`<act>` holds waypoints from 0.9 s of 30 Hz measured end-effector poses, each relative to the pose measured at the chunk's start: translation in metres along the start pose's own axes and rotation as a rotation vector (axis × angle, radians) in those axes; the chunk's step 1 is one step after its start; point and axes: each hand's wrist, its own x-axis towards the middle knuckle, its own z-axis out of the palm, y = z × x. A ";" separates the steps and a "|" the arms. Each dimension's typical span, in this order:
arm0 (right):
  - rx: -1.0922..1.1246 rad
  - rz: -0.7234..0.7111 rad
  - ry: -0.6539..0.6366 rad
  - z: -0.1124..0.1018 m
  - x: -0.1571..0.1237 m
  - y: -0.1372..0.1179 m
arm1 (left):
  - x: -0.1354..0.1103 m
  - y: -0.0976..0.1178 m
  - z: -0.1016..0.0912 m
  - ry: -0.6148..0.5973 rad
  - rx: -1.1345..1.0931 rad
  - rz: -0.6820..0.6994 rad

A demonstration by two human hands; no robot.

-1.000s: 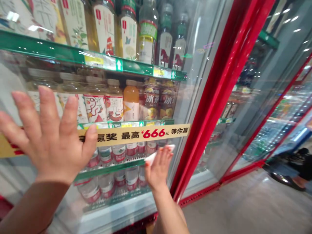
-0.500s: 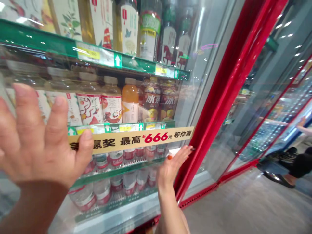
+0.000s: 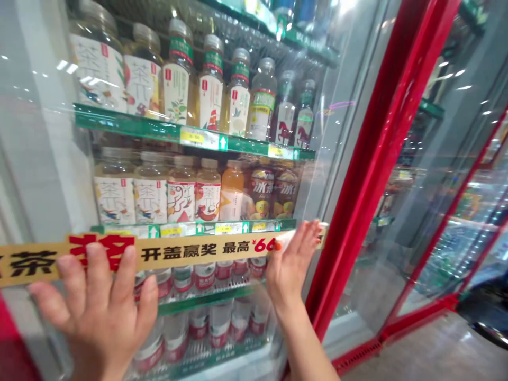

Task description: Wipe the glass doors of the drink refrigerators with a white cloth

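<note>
A long tan strip (image 3: 178, 253) with black and red lettering lies across the glass door of a drinks cooler. My left hand (image 3: 101, 307) is open in front of its left part, fingers spread and back towards me; fingertips overlap the red character. Whether they touch the glass is unclear. At the strip's right end, my right hand (image 3: 291, 264) lies against it, fingers together. Between thumb and fingers shows a small flat white piece (image 3: 284, 241), mostly covered by the hand; its kind cannot be made out. The thumb has an orange nail.
Behind the glass, bottled drinks (image 3: 180, 196) stand on green-edged shelves (image 3: 138, 126) with price labels. A red door frame (image 3: 369, 143) slants up on the right, beside another glass door. Grey floor (image 3: 448, 349) and a blurred dark object (image 3: 486, 309) show at lower right.
The view has shifted left and widened, showing more of the strip. My left hand sits lower, over the strip's red character. My right hand, with the white piece, now covers the strip's right end.
</note>
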 end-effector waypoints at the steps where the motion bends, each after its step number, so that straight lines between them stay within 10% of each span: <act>1: 0.022 -0.086 -0.026 0.002 -0.001 -0.014 | -0.002 0.002 0.000 0.019 0.071 0.030; 6: 0.047 -0.622 -0.123 -0.006 -0.032 -0.020 | 0.000 0.009 0.000 0.050 0.191 0.118; 10: -0.018 -0.219 -0.069 -0.008 0.004 0.015 | 0.000 0.010 0.001 0.047 0.208 0.119; 13: 0.019 -0.142 -0.010 -0.003 0.033 -0.010 | 0.001 0.010 0.000 0.064 0.234 0.140; 19: 0.061 -0.807 -0.153 -0.013 0.020 -0.020 | -0.002 0.008 0.002 0.060 0.208 0.098; 24: -0.022 -0.319 -0.028 -0.012 0.074 0.007 | -0.002 0.010 0.004 0.062 0.214 0.105; 27: 0.011 -0.383 -0.068 -0.007 0.085 -0.022 | -0.001 0.011 0.003 0.064 0.204 0.088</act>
